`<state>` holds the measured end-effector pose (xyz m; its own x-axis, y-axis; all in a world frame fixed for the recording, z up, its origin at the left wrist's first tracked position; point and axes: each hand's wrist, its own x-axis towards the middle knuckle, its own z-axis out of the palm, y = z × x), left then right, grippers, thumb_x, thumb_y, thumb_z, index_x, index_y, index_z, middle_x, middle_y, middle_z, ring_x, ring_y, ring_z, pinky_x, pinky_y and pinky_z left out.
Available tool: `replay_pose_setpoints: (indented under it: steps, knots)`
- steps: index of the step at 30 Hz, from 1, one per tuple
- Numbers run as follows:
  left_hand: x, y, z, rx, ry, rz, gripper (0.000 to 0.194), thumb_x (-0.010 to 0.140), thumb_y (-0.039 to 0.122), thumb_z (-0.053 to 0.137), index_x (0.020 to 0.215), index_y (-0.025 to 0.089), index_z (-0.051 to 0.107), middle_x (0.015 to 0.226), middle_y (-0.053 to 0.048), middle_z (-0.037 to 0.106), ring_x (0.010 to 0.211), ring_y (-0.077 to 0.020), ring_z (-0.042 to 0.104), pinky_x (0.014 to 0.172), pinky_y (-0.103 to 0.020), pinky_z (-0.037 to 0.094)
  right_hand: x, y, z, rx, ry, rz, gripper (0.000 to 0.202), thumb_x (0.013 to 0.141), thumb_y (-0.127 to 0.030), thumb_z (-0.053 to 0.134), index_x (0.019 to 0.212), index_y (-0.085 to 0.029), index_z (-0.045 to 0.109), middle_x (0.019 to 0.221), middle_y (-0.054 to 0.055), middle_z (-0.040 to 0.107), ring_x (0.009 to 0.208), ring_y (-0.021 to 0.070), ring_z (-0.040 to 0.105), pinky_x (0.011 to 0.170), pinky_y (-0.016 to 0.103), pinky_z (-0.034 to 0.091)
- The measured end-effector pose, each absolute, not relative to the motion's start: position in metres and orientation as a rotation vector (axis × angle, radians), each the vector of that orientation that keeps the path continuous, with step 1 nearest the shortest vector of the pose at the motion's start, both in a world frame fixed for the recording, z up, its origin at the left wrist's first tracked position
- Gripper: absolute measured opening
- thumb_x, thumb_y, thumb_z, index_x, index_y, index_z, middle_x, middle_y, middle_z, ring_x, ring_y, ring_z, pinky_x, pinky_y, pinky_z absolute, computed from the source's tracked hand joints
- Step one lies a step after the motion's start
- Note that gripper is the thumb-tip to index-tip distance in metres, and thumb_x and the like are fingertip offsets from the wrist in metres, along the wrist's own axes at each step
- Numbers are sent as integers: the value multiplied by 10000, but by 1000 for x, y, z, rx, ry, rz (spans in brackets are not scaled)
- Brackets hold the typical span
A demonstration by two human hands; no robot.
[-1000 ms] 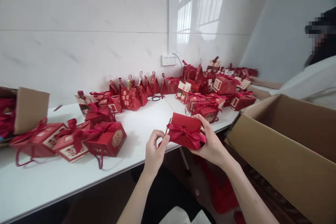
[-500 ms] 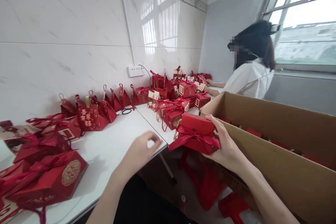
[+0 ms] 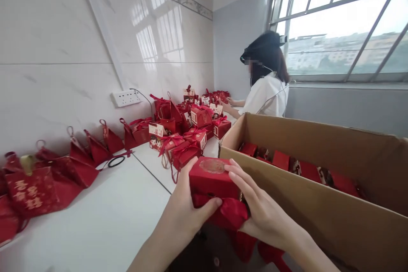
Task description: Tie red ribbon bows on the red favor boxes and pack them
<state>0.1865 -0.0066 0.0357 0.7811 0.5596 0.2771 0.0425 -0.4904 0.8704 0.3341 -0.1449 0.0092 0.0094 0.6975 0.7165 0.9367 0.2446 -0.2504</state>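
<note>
Between my two hands is a red gift box (image 3: 210, 180) with a red ribbon and a round emblem on its top face. My left hand (image 3: 188, 204) grips its left side, the thumb lying across the front. From the right, my right hand (image 3: 259, 197) holds it with the fingers over the upper edge, partly covering the box. A bit of gold chain shows by the right fingers. The box is held above the table's front edge, close to the cardboard carton (image 3: 287, 178).
Several red gift boxes (image 3: 200, 115) crowd the far table. Pointed red boxes (image 3: 110, 136) line the wall on the white table (image 3: 105, 204), near a black ring (image 3: 116, 161). Red boxes (image 3: 307, 172) lie inside the carton. A co-worker (image 3: 264, 89) in white sits beyond it.
My left hand has come over and taken hold of the box, which is turned so its emblem shows. The view has swung right, bringing more of the carton's inside into sight.
</note>
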Motion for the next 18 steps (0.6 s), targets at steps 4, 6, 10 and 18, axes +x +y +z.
replay_pose_setpoints:
  steps: [4,6,10,18]
  knots:
    - [204,6,42,1821,210,545,833,719,584,623,1408,267,279,1424,-136,397,1257,-316,452,1002,-433,437,349,-159,16,-1575,-1685,-386,834,810,-195,617,1469,-308,119,1451,124,364,1361,326,287,998,483,447]
    - [224,14,43,1710,90,565,773,765,677,478,1392,259,309,1449,-121,369,1300,-294,406,1039,-420,398,363,-175,25,-1616,-1565,-390,840,783,-208,652,1458,-336,168,1448,107,375,1350,332,312,994,485,456]
    - [283,22,31,1978,66,622,441,841,427,514,1239,240,481,1389,-105,453,1323,-251,376,1103,-455,289,411,-208,53,-1710,-1338,-550,961,684,-261,756,1451,-337,181,1452,130,356,1242,315,478,864,394,549]
    - [367,10,-1,2652,-183,627,274,780,328,603,1010,180,597,1148,-116,603,1209,-288,467,1077,-507,234,535,-236,61,-2341,-896,-566,857,682,-355,726,1364,-38,316,1256,252,452,1140,328,510,979,387,404]
